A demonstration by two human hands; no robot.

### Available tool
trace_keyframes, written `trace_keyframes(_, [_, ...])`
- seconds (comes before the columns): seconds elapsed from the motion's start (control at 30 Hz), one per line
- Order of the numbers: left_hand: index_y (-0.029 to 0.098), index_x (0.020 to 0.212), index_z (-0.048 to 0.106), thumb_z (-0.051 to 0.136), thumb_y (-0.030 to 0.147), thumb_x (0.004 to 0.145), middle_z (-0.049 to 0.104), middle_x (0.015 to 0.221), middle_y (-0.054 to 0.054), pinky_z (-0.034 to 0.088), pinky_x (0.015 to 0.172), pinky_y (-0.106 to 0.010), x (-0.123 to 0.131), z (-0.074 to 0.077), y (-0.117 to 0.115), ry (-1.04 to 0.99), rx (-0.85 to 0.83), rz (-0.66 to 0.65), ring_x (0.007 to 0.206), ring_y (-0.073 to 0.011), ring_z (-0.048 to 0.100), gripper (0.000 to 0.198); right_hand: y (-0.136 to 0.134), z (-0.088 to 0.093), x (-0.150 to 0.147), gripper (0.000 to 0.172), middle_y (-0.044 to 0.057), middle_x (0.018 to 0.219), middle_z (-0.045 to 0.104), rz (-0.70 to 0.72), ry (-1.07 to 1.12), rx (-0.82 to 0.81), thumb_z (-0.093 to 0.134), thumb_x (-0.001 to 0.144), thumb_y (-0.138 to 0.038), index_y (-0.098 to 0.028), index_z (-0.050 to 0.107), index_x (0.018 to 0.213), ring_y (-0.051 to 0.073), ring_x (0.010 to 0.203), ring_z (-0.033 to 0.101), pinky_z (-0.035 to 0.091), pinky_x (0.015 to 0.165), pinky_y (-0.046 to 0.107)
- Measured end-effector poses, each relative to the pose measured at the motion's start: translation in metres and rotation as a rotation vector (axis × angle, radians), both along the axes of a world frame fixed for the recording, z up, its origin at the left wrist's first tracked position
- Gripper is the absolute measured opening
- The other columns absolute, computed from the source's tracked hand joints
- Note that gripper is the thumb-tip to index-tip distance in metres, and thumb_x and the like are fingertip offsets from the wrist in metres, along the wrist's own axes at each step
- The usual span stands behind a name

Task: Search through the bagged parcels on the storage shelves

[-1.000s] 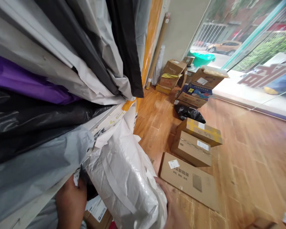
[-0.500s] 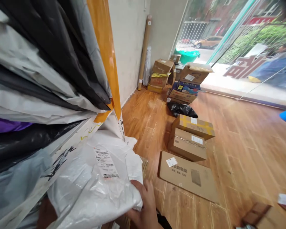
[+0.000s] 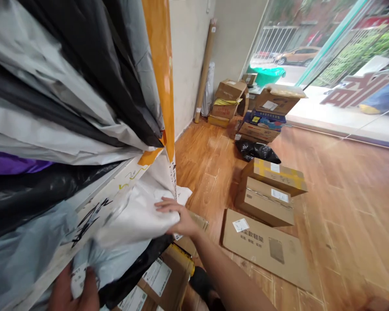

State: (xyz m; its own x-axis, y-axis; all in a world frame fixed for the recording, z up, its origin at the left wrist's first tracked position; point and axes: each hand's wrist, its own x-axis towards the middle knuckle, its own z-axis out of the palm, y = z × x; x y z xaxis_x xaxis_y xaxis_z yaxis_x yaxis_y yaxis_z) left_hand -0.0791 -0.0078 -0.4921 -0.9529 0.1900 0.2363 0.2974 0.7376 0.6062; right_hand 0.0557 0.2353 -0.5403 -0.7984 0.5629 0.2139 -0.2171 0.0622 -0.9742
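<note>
On a shelf packed with plastic mailing bags, a white plastic package (image 3: 132, 216) lies below the marked white shelf edge (image 3: 90, 216). My right hand (image 3: 178, 216) rests on the package's right end, its fingers laid over the top. At the lower left, my left hand (image 3: 78, 285) is closed on a grey-white plastic bag (image 3: 116, 259) with a small label between the fingers. A black bag (image 3: 139, 263) lies beneath it. Labelled cardboard boxes (image 3: 168, 276) stand below.
Along the floor lie a flat printed carton (image 3: 262, 246), two brown boxes (image 3: 267, 201), a black bag (image 3: 257, 151) and stacked boxes (image 3: 262, 121). A cardboard tube (image 3: 205, 73) leans on the wall. Beyond is a glass front. My foot (image 3: 202, 283) shows below.
The white package has moved up and inward on the shelf, and its label no longer shows. My right hand has shifted up and left with it. My left hand has come into clearer view.
</note>
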Motion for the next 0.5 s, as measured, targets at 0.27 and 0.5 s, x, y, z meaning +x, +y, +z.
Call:
trace_keyframes(0.27, [-0.001,0.135,0.051,0.047,0.056,0.070,0.060,0.126,-0.030,0.044,0.106,-0.061,0.008,0.053,0.062,-0.047,-0.021,-0.106,0.122,-0.0488,0.055,0.086,0.035,-0.004,-0.035,0.057,0.008,0.100,0.071,-0.173,-0.390,-0.061,0.081,0.044,-0.030,-0.018,0.068,0.098,0.034,0.101,0.061,0.044,0.099,0.054])
trace_keyframes(0.5, [0.022,0.120,0.063,0.069,0.059,0.066,0.064,0.129,-0.010,0.042,0.113,-0.051,-0.020,0.034,0.046,-0.330,0.310,-0.063,0.126,-0.0341,0.056,0.065,0.006,0.066,-0.045,0.076,0.006,0.118,0.063,-0.336,-0.176,0.020,0.080,0.051,-0.029,-0.019,0.054,0.122,0.026,0.109,0.057,0.045,0.100,0.040])
